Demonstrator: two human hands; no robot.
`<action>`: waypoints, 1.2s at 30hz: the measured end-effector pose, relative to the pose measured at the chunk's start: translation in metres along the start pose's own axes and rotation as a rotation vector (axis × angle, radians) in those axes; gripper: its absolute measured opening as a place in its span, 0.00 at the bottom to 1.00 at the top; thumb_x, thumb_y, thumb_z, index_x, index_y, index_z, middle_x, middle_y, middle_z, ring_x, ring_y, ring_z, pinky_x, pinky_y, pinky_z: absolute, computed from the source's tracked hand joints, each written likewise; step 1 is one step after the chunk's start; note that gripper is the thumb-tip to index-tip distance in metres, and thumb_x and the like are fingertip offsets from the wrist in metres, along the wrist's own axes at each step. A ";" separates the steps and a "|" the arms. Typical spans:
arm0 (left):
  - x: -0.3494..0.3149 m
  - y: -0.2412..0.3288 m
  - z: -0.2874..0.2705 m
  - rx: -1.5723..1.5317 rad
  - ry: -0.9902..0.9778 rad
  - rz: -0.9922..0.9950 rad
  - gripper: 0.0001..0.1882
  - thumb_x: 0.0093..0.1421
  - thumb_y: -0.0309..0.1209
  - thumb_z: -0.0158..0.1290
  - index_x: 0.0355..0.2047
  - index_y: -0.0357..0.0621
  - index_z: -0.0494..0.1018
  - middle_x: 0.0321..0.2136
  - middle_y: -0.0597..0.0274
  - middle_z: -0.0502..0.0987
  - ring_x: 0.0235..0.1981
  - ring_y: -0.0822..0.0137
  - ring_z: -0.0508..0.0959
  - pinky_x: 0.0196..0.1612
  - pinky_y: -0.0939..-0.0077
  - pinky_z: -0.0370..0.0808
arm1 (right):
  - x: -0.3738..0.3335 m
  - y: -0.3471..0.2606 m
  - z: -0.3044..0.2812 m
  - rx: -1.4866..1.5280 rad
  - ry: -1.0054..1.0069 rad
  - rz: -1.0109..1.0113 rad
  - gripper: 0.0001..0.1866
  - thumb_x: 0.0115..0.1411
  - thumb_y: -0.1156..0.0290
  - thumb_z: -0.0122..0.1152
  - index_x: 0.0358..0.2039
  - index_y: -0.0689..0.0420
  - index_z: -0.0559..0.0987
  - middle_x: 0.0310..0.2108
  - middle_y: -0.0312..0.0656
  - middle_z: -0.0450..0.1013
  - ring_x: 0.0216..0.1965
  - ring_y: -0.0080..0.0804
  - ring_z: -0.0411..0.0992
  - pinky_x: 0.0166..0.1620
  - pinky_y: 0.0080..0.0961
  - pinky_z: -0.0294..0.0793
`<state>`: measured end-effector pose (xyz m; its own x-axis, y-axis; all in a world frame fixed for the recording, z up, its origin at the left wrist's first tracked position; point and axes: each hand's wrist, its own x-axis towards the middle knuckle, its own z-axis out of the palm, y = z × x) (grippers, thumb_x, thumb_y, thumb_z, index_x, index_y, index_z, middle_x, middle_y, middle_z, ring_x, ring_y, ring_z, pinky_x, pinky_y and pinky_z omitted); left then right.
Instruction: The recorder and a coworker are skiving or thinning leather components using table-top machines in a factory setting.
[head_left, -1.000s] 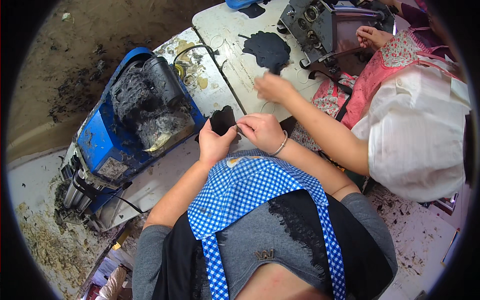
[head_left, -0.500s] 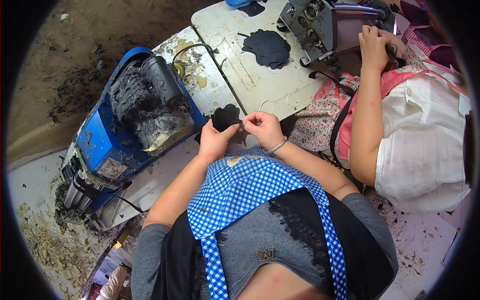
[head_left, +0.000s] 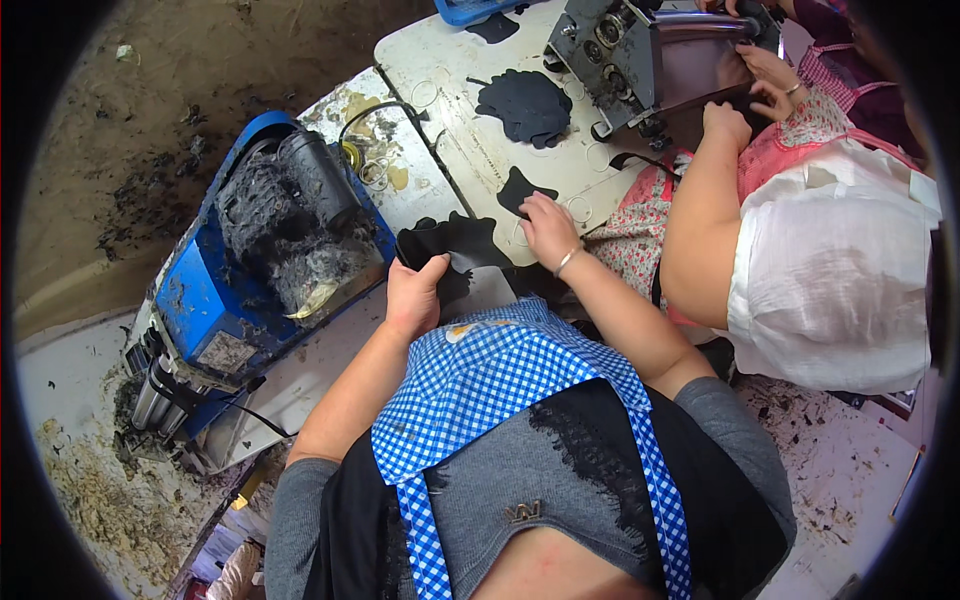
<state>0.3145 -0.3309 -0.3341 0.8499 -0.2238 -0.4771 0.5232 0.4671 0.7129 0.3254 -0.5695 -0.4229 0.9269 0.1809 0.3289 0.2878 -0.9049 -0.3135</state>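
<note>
My left hand [head_left: 413, 296] is closed round a bunch of thin black cut pieces [head_left: 455, 240], which look like leather, their wavy edges fanned above the thumb. Out over the white table, my right hand [head_left: 548, 232] has its fingertips on the near edge of a single black piece [head_left: 517, 188] of the same sort. That piece lies flat or nearly so, and the fingers partly cover it. Beyond it rests a loose pile of black cut pieces [head_left: 525, 106].
At left stands a blue machine [head_left: 190, 300] full of grey fluff and scraps. A grey roller machine [head_left: 620, 60] is at the far right, where a co-worker's hands [head_left: 765, 80] are busy. White rings [head_left: 425, 93] and a blue tray [head_left: 475, 10] are on the table [head_left: 450, 130].
My right hand has left the bunch and moved forward and right, with one black piece now under its fingers on the table. The co-worker's arm has shifted.
</note>
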 end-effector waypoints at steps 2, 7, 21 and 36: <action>-0.001 0.007 0.006 0.031 -0.008 0.021 0.12 0.54 0.20 0.49 0.40 0.37 0.70 0.34 0.61 0.76 0.33 0.67 0.77 0.37 0.67 0.77 | 0.004 -0.019 -0.010 0.077 0.100 0.073 0.10 0.53 0.69 0.55 0.36 0.57 0.74 0.34 0.44 0.73 0.39 0.37 0.72 0.42 0.30 0.70; 0.002 -0.003 0.005 0.164 -0.118 -0.029 0.15 0.56 0.22 0.51 0.46 0.38 0.67 0.37 0.58 0.75 0.35 0.67 0.77 0.35 0.71 0.78 | 0.014 -0.069 -0.046 1.994 -0.439 1.097 0.14 0.56 0.72 0.59 0.42 0.61 0.73 0.38 0.44 0.74 0.37 0.30 0.74 0.43 0.28 0.73; 0.005 -0.011 0.007 0.085 0.128 -0.029 0.14 0.54 0.23 0.56 0.41 0.36 0.69 0.34 0.58 0.76 0.33 0.66 0.78 0.33 0.75 0.76 | 0.014 -0.095 -0.056 1.495 -0.454 0.992 0.13 0.47 0.77 0.67 0.34 0.67 0.76 0.31 0.42 0.75 0.30 0.24 0.74 0.35 0.18 0.73; -0.003 0.022 0.010 0.140 -0.097 -0.220 0.18 0.53 0.21 0.55 0.44 0.34 0.68 0.38 0.54 0.76 0.36 0.62 0.78 0.39 0.67 0.78 | 0.019 -0.069 -0.064 1.690 -0.217 0.963 0.18 0.48 0.84 0.62 0.42 0.65 0.73 0.38 0.45 0.74 0.36 0.30 0.75 0.42 0.24 0.75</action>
<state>0.3238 -0.3283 -0.3123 0.7133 -0.3909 -0.5818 0.6939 0.2768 0.6647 0.3076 -0.5282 -0.3378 0.8612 0.0897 -0.5002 -0.4737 0.4983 -0.7262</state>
